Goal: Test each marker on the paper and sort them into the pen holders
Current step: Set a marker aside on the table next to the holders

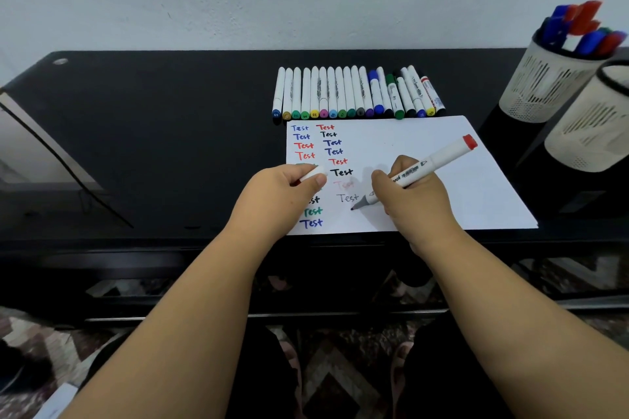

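Note:
A white sheet of paper [442, 180] lies on the black desk, with two columns of the word "Test" in blue, red, black and green. My right hand [412, 201] grips a white marker [439, 160] with a red end cap, its tip touching the paper below the lowest grey "Test". My left hand [282, 194] pinches a small white cap [315, 175] over the paper's left side. A row of several white markers [354, 92] lies side by side just beyond the paper. Two mesh pen holders stand at the right: the far holder [544, 85] contains blue and red markers, the near holder's [592, 122] inside is hidden.
The black desk [170, 129] spreads wide to the left of the paper, ending at a pale wall behind. The pen holders stand on a raised black block at the right edge. A patterned rug and my legs show below the desk's front edge.

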### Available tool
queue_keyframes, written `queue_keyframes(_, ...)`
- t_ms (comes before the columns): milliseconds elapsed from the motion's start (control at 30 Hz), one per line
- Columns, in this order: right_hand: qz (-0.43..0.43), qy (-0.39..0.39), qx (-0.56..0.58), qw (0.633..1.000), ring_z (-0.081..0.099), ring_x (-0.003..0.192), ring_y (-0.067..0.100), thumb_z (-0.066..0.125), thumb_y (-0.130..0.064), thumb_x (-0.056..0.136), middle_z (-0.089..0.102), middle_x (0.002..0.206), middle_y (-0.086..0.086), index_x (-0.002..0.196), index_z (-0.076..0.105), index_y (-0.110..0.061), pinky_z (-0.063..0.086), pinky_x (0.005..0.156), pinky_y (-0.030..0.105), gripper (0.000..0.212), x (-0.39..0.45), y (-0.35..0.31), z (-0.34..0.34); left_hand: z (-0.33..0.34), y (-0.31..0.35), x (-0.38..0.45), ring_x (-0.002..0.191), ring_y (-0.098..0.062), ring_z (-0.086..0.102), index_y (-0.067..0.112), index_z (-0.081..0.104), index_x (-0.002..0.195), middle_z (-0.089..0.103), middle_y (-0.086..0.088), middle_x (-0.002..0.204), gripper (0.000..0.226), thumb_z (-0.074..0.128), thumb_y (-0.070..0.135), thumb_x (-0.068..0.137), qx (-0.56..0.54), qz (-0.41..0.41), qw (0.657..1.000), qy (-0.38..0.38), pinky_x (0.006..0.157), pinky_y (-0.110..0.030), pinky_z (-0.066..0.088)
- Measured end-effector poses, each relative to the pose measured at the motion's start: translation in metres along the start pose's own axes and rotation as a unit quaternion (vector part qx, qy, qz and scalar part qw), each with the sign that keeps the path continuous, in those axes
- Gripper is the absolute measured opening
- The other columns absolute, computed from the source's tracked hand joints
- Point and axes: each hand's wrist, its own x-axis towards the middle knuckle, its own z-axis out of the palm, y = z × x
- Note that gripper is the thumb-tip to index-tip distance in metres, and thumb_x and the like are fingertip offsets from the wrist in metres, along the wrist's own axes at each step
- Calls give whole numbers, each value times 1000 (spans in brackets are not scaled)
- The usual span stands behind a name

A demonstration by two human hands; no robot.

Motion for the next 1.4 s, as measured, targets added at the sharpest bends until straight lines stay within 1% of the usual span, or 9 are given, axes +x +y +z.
queue_keyframes(67, -1, -3, -3, 1000, 40, 38, -1, 56, -14, 89, 40, 37, -14, 60, 31, -17, 30, 50, 19, 39, 0, -1, 0, 0, 0, 0, 96, -10, 63, 31, 61, 124, 64, 12, 115, 38, 59, 43, 89, -4, -2, 1000, -2, 89, -33, 51)
queue_keyframes(200, 4, 2, 5, 1000, 41, 40, 1, 57, -15, 89, 42, 39, -12, 60, 32, -17, 33, 56, 24, 38, 0, 0, -1, 0, 0, -1, 96, -10, 63, 32, 60, 124, 64, 12, 116, 38, 59, 44, 88, -3, -7, 1000, -1, 89, -35, 51)
queue_keyframes(367, 1, 13, 17, 1000, 47, 39, -7, 53, -11, 91, 46, 36, -16, 61, 31, -16, 29, 42, 9, 37, -2, -5, -2, 0, -1, -2, 97, -11, 64, 31, 61, 123, 65, 11, 115, 37, 60, 43, 88, -12, -6, 1000, -5, 91, -37, 51)
queue_keyframes(567, 15, 4, 16, 1000, 43, 38, -4, 55, -11, 89, 42, 36, -16, 60, 31, -17, 29, 54, 23, 38, -3, -6, -2, -1, 1, -3, 95, -9, 64, 31, 61, 124, 64, 10, 119, 39, 61, 42, 87, -14, -2, 1000, -10, 89, -35, 52)
queue_keyframes(733, 65, 35, 143, 987, 32, 41, 10, 54, -5, 84, 48, 43, -7, 53, 35, -20, 27, 48, 24, 40, 2, -9, -5, -3, 1, -4, 101, -8, 62, 33, 65, 117, 63, 10, 121, 33, 68, 36, 83, -42, 6, 998, -42, 94, -32, 49)
queue_keyframes(867, 97, 39, 273, 956, 31, 41, 9, 56, -4, 88, 43, 41, -4, 56, 37, -18, 24, 41, 19, 40, 4, -21, -11, -4, 3, -7, 99, -2, 61, 35, 67, 110, 65, 16, 110, 29, 70, 33, 81, -63, 22, 994, -88, 90, -24, 49)
queue_keyframes(967, 99, 25, 295, 950, 33, 38, 7, 57, -7, 90, 41, 41, -4, 59, 36, -17, 26, 38, 18, 39, 4, -24, -12, -2, 5, -7, 96, 0, 61, 41, 67, 103, 66, 20, 104, 24, 70, 32, 81, -67, 36, 991, -108, 86, -19, 48)
queue_keyframes(1133, 83, -15, 268, 960, 32, 40, 9, 60, -9, 90, 39, 43, -2, 59, 37, -16, 27, 40, 19, 39, 0, -22, -6, 0, 7, -7, 101, -7, 60, 43, 68, 99, 67, 16, 105, 22, 71, 33, 80, -70, 49, 990, -115, 91, -27, 48)
queue_keyframes(1400, 60, -34, 278, 958, 30, 42, 9, 60, -8, 90, 39, 44, -3, 58, 38, -16, 26, 41, 20, 39, 1, -26, -10, -4, 8, -8, 86, 5, 61, 50, 64, 87, 65, 26, 95, 19, 70, 34, 80, -87, 64, 987, -116, 69, -11, 46)
